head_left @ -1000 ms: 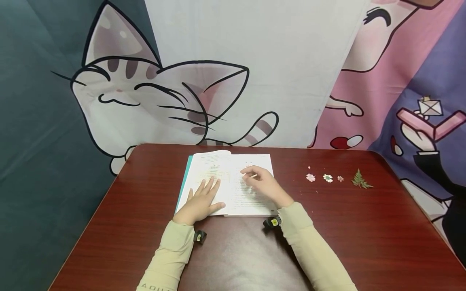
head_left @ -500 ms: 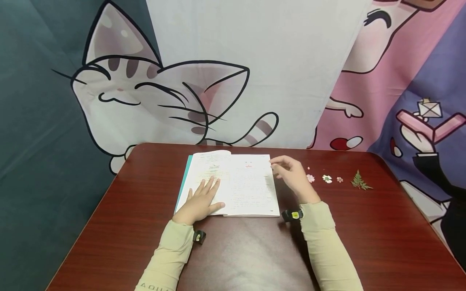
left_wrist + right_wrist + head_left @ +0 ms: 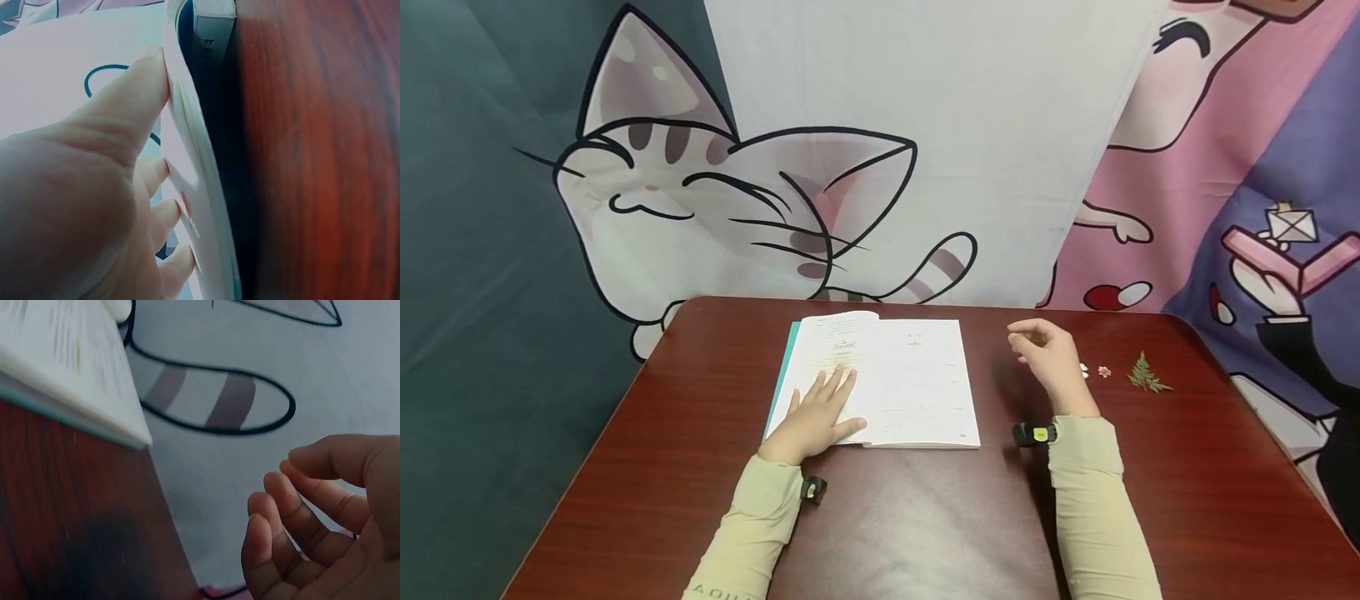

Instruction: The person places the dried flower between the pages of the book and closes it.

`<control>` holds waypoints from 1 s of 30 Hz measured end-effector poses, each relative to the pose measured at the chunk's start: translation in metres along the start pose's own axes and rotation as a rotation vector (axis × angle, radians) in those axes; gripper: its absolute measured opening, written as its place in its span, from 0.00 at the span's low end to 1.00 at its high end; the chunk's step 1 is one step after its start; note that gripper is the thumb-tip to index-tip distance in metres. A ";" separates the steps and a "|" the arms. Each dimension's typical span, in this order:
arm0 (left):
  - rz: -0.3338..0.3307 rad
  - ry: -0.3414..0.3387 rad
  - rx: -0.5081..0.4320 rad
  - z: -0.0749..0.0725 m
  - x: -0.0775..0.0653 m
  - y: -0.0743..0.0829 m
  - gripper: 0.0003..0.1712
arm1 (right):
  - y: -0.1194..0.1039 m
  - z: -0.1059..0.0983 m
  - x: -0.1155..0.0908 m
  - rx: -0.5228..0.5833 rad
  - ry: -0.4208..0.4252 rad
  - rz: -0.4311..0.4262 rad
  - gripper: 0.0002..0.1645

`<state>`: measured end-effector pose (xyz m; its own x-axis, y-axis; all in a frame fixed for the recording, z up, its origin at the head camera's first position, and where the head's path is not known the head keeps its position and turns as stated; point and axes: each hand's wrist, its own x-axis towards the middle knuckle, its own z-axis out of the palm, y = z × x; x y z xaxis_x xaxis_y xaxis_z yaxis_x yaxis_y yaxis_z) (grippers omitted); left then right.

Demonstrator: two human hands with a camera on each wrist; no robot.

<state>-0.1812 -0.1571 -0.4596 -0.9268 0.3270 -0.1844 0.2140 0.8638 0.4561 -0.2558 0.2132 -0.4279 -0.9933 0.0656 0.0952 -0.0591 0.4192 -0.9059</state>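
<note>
An open book (image 3: pixel 921 387) with a teal cover edge lies on the table. My left hand (image 3: pixel 812 415) rests flat on its left page, fingers spread; in the left wrist view the thumb and fingertips touch the page (image 3: pixel 197 169). My right hand (image 3: pixel 1051 362) is above the table to the right of the book, fingers loosely curled. In the right wrist view, thumb and index tips nearly meet, with nothing visible between them. Just beyond that hand show part of a white flower (image 3: pixel 1084 370), a small pink flower (image 3: pixel 1104 372) and a green fern leaf (image 3: pixel 1144 373).
The dark red wooden table (image 3: pixel 655 467) reaches to a cloth backdrop (image 3: pixel 1000 167) printed with cartoon animals. The book's corner (image 3: pixel 140 437) shows near the table edge in the right wrist view. Small cameras sit at both wrists.
My right hand has moved right, from over the right page past the book's edge to beside the flowers. It now hides the larger pink flower. My left hand has stayed in place.
</note>
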 end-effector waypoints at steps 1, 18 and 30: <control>0.002 -0.001 -0.001 0.000 0.000 0.000 0.46 | 0.002 -0.003 0.000 -0.018 0.011 0.009 0.18; -0.003 0.009 -0.004 0.000 -0.001 0.001 0.46 | 0.023 -0.027 0.002 -0.374 0.058 0.133 0.19; 0.011 0.017 -0.013 0.000 -0.002 0.000 0.46 | 0.039 -0.031 0.004 -0.450 0.016 0.217 0.20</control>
<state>-0.1788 -0.1575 -0.4592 -0.9297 0.3296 -0.1646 0.2201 0.8552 0.4693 -0.2594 0.2580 -0.4505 -0.9761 0.2071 -0.0665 0.2012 0.7433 -0.6380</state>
